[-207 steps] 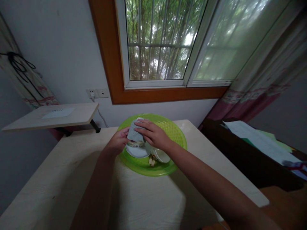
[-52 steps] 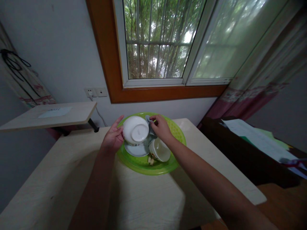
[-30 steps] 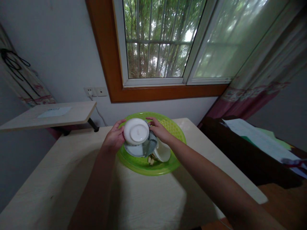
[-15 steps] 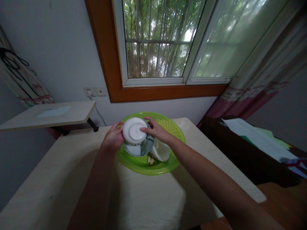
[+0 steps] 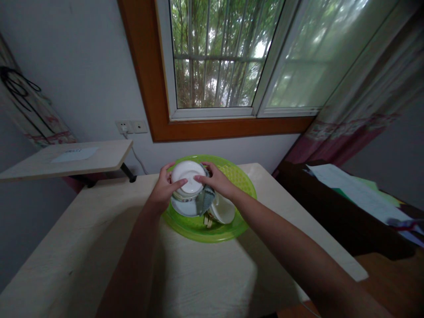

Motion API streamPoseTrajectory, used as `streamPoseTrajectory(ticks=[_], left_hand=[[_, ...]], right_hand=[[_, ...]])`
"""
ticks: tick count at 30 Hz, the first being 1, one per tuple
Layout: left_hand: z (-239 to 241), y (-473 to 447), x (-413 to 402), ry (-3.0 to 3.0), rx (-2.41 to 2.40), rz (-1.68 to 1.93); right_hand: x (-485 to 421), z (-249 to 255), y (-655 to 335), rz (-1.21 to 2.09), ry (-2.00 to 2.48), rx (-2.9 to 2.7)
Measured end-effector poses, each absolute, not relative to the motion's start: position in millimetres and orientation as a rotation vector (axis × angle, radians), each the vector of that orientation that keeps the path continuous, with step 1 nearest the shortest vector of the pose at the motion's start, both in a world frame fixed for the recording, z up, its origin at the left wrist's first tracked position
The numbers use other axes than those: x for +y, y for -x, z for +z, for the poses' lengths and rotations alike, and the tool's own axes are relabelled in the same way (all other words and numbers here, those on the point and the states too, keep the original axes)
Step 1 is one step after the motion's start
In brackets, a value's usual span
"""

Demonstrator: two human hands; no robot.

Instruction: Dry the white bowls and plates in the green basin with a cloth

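Note:
A white bowl (image 5: 189, 170) is held bottom up over a green plastic basin (image 5: 212, 237). My left hand (image 5: 165, 185) grips its left side, thumb across the base. On its right side my right hand (image 5: 218, 179) also holds it, thumb on the base, with a grey-green cloth (image 5: 206, 198) hanging under that hand. Below the bowl lies a white plate (image 5: 185, 207) in the basin. To the right of the plate, a white cup-like dish (image 5: 223, 210) lies tilted, and the light wooden ends of some sticks (image 5: 207, 220) poke out beside it.
The basin stands on a pale wooden table (image 5: 198, 274) below a window (image 5: 225, 57). A raised wooden shelf (image 5: 66, 157) is at the left, near a wall socket (image 5: 124, 127) with a cable. Papers (image 5: 357, 190) lie on a dark surface at the right.
My left thumb has come over onto the bowl's base, and my left hand has shifted slightly right and around its side. The bowl has turned or moved slightly.

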State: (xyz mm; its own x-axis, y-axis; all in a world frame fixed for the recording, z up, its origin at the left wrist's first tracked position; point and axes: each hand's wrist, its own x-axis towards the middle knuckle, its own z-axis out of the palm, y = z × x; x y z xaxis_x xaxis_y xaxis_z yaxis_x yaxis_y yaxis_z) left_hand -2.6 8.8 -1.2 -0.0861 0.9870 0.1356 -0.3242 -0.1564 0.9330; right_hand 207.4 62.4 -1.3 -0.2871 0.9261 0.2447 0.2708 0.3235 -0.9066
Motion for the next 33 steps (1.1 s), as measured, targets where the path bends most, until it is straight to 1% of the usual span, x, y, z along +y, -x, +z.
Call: streamPoseTrajectory(ticks=[5, 14, 24, 28, 33], left_hand=[[-7, 3, 12, -1.161, 1.048, 1.508], [-3, 5, 10, -1.22, 1.207, 1.519], [1, 2, 9, -1.364, 1.385, 1.424], [4, 0, 7, -1.48, 1.446, 1.343], [5, -4, 5, -1.601, 1.426, 1.344]], right_hand=[[61, 1, -208, 0.854, 0.965, -1.848], [57, 9, -211, 0.838, 0.866, -1.81], [43, 20, -211, 0.361, 0.523, -1.999], [35, 20, -205, 0.236, 0.392, -2.09], [28, 21, -197, 0.081, 0.297, -2.202]])
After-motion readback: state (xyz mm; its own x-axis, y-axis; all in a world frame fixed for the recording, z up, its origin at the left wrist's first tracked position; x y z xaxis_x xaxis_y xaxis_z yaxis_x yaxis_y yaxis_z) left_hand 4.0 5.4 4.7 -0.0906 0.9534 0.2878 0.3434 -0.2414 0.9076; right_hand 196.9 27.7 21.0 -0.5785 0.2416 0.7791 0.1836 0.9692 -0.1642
